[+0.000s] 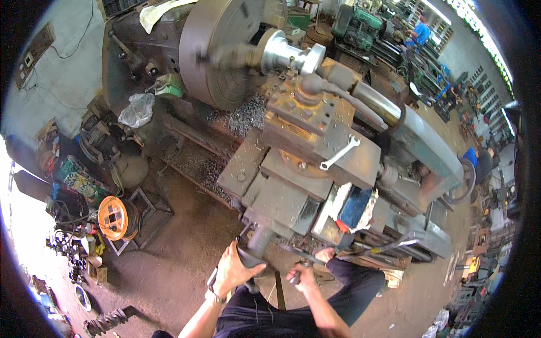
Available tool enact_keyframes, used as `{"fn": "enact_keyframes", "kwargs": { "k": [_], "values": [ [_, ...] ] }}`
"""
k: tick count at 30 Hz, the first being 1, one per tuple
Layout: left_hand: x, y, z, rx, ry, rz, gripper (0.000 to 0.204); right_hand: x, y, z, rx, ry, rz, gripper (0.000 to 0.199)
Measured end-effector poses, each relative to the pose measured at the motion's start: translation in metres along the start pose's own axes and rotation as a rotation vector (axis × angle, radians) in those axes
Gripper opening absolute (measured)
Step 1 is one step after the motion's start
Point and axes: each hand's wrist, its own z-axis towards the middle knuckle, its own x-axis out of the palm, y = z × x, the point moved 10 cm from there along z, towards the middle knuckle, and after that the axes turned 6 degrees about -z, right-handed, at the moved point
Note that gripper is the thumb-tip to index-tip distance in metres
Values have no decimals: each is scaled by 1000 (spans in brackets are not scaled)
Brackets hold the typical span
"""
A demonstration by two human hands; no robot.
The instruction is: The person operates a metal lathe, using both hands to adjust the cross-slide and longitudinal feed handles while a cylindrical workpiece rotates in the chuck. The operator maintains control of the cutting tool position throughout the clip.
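Note:
Before me stands a large metal lathe; its round chuck is blurred and grips a shiny stepped metal workpiece. My left hand, wearing a wristwatch, wraps round the grey handwheel at the near end of the cross slide, thumb out to the right. Lower right, the fingers of my right hand are curled about a dark crank handle. An open-ended wrench lies on the carriage, right of the rusty tool post. Metal chips heap beneath the chuck.
A dark-blue flat object lies on pale wrapping on the carriage. The tailstock extends right. On the left floor are an orange cable reel and a metal frame. A person in blue is beside machines far back.

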Motion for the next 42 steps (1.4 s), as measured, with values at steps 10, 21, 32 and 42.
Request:
{"fn": "enact_keyframes", "kwargs": {
  "k": [10,21,32,42],
  "values": [
    [-1,7,3,-46,-4,-29,115,-81,-33,121,-10,-249,-353,15],
    [-15,-10,-6,70,-135,-78,91,34,-67,129,-18,19,-352,21],
    [-21,-13,-11,102,-172,-117,89,-64,-28,48,-267,-253,-596,25],
    [-28,-13,-18,-1,-170,-130,98,-145,-66,179,-42,-268,-324,15]
  ]
}}
